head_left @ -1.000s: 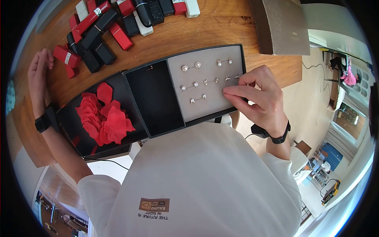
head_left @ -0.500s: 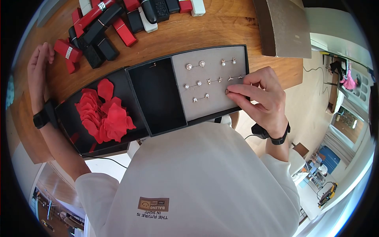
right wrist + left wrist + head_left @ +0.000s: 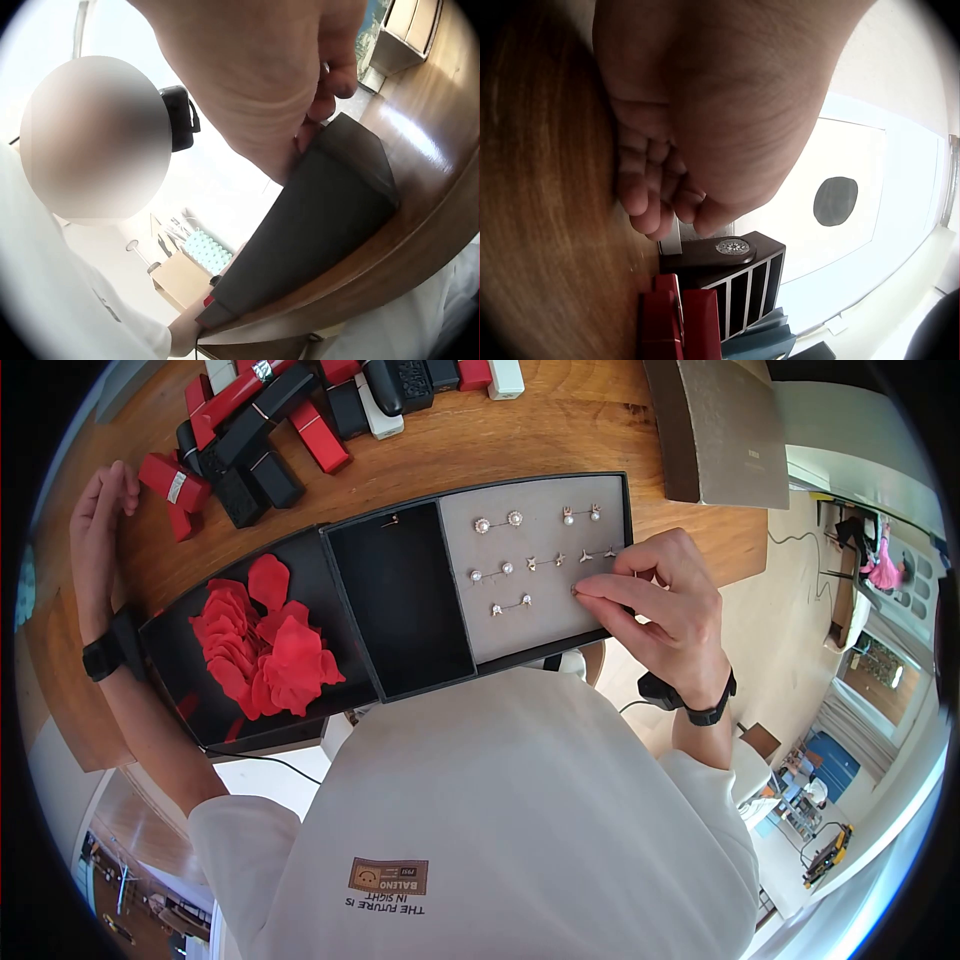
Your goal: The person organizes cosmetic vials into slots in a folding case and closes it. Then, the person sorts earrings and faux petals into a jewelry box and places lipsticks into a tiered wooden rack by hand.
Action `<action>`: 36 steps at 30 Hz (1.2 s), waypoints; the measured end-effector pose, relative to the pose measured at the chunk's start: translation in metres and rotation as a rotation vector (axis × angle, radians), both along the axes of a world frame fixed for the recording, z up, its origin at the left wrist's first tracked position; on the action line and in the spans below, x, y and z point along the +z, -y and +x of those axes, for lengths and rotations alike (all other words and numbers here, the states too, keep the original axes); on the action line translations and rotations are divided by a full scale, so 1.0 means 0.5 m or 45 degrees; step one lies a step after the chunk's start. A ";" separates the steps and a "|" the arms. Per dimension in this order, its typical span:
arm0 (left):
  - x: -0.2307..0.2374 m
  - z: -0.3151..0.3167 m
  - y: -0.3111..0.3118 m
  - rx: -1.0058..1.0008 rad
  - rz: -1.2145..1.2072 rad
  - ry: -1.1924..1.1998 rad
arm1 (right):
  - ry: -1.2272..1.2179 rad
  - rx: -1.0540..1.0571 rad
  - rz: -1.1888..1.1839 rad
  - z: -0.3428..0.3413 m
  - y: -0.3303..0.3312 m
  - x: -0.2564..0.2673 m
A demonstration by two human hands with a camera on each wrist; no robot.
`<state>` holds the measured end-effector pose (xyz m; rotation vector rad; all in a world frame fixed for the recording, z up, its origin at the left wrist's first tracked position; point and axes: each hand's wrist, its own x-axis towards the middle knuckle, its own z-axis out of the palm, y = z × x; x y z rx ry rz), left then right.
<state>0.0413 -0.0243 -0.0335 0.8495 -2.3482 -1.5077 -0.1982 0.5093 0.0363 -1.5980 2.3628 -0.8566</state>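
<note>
A black box [image 3: 400, 600] lies open in the head view, with a grey pad [image 3: 490, 642] in its right part. Several pairs of pearl and sparkling stud earrings [image 3: 515, 518] sit in the pad. My right hand [image 3: 668, 605] is over the pad's lower right edge, thumb and fingertips pinching a tiny earring stud [image 3: 575, 591], mostly hidden by the fingers. In the right wrist view the hand [image 3: 277, 82] bends over the box's dark side wall [image 3: 322, 202]. My left hand [image 3: 95, 525] rests on the table, fingers loosely curled and holding nothing, beside red and black lipstick boxes.
Red petals [image 3: 290, 660] fill the box's left part. Several red, black and white lipstick tubes and boxes [image 3: 320, 440] are heaped at the back left of the wooden table [image 3: 560, 420]. A brown box [image 3: 720, 440] stands at the back right.
The head view has shifted slightly, moving the box a little rightward in it. My right fingers stay at the same spot on the pad. The left hand keeps its place.
</note>
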 end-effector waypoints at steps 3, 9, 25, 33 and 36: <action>0.002 0.001 0.003 -0.043 0.004 0.014 | -0.001 0.015 0.013 -0.003 0.001 0.003; 0.018 -0.018 -0.035 0.007 -0.053 -0.013 | -0.068 0.092 0.049 -0.011 0.036 0.047; 0.003 -0.021 -0.021 -0.103 -0.014 -0.081 | -0.776 0.668 0.205 0.065 0.300 0.041; 0.001 -0.021 -0.017 -0.128 -0.043 -0.091 | -1.033 0.667 0.387 0.077 0.307 0.036; 0.003 -0.020 -0.018 -0.141 -0.053 -0.091 | -1.006 0.671 0.328 0.070 0.304 0.024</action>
